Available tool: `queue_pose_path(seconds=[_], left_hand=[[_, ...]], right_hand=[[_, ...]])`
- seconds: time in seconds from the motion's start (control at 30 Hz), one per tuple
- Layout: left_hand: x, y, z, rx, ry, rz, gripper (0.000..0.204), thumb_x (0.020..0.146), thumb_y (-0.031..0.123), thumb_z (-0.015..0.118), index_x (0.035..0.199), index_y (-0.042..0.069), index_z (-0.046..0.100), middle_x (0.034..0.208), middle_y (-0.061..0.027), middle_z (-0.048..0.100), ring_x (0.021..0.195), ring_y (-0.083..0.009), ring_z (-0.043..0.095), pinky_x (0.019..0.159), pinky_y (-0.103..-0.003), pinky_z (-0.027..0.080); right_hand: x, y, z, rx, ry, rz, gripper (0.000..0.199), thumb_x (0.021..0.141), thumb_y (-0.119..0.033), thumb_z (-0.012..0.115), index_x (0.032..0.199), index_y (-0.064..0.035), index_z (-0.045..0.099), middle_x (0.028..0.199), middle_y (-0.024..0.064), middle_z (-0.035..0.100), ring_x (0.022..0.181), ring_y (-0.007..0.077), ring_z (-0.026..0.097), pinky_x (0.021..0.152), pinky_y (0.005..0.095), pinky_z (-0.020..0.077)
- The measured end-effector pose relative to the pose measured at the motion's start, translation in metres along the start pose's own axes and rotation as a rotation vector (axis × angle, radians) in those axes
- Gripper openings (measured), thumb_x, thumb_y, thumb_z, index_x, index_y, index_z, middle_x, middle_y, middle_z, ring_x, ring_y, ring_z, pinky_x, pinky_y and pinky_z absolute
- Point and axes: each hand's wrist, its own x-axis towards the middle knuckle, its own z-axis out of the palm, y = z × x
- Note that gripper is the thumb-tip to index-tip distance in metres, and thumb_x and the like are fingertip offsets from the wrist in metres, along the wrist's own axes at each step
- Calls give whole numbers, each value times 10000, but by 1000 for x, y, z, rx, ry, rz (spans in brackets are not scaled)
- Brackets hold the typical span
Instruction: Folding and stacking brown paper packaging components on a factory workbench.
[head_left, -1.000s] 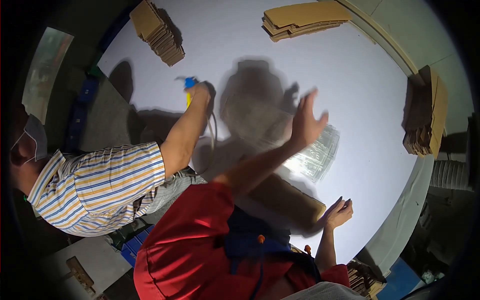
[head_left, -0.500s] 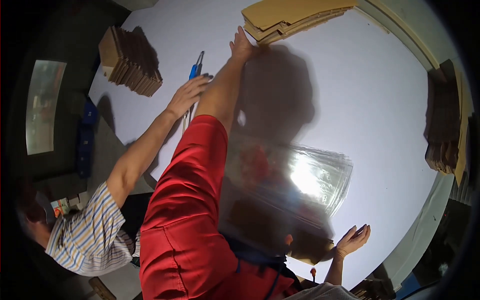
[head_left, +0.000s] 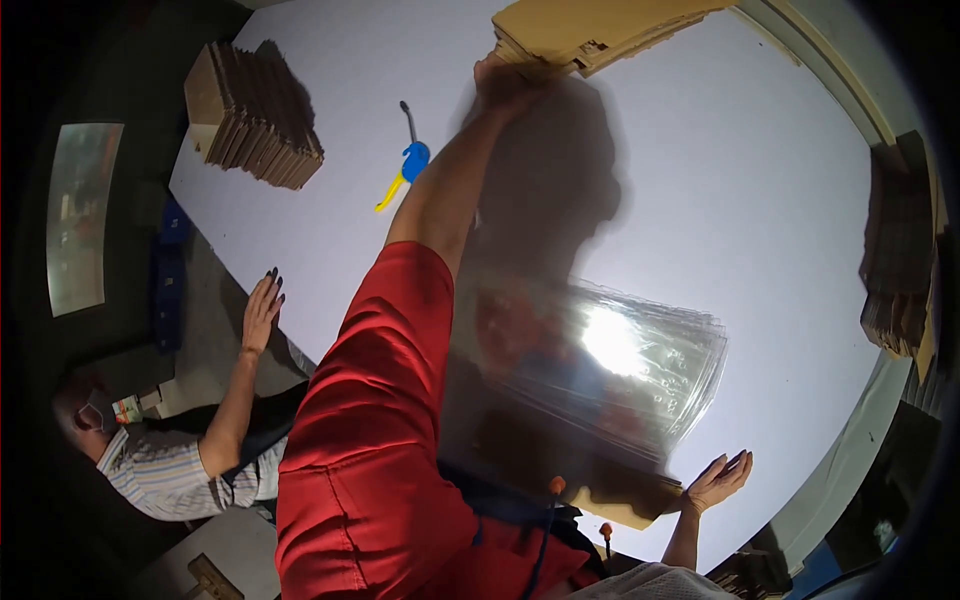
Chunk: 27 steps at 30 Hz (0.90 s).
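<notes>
I'm in a packing workshop: flat cardboard stacks (head_left: 255, 125) ring my big white counter (head_left: 720, 200), with clear plastic sleeves (head_left: 620, 370) piled up.

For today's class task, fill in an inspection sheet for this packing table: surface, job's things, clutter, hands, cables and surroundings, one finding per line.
Surface: white table, large and evenly lit, with the person's shadow across it.
Job's things: flat cardboard stack at the far edge; stack of clear plastic sheets near the person.
Clutter: second cardboard stack at the far left corner; blue and yellow tool; more cardboard at the right edge.
Hands: left hand reaches out to touch the flat cardboard stack; right hand open, resting at the near table edge.
Cables: nothing seen.
Surroundings: a co-worker in a striped shirt, one hand on the table's left edge; dark floor around.
</notes>
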Motion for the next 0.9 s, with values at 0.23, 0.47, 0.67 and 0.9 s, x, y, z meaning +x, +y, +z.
queue_pose_path(seconds=[0.23,0.47,0.67,0.9], left_hand=[[-101,20,-59,-15,199,180,706,665,300,943,1251,24,659,1135,-123,733,1002,-306,697,920,-427,537],[-220,41,-143,257,176,-97,760,696,303,931,1330,36,610,1198,-163,681,1043,-344,669,917,-442,537],[-271,44,-197,186,351,23,686,731,223,893,1337,65,613,1222,-153,680,1067,-354,660,970,-404,515],[-333,87,-235,-216,167,53,916,754,194,893,1536,68,434,1523,-178,503,1390,-343,504,1135,-398,444]], right_hand=[[-5,-4,-36,-61,48,-31,486,1082,-285,528,1483,-13,488,1528,210,447,1388,384,505,1173,428,437],[-33,-4,-53,-81,47,-74,461,1073,-264,540,1471,-35,505,1506,212,474,1378,390,507,1148,452,449],[-28,-14,-75,-156,112,-170,430,1066,-234,551,1432,-9,542,1478,219,516,1341,401,542,1155,453,435],[-63,45,-111,-178,191,-242,438,1055,-215,530,1428,15,547,1444,252,540,1317,433,544,1126,475,440]])
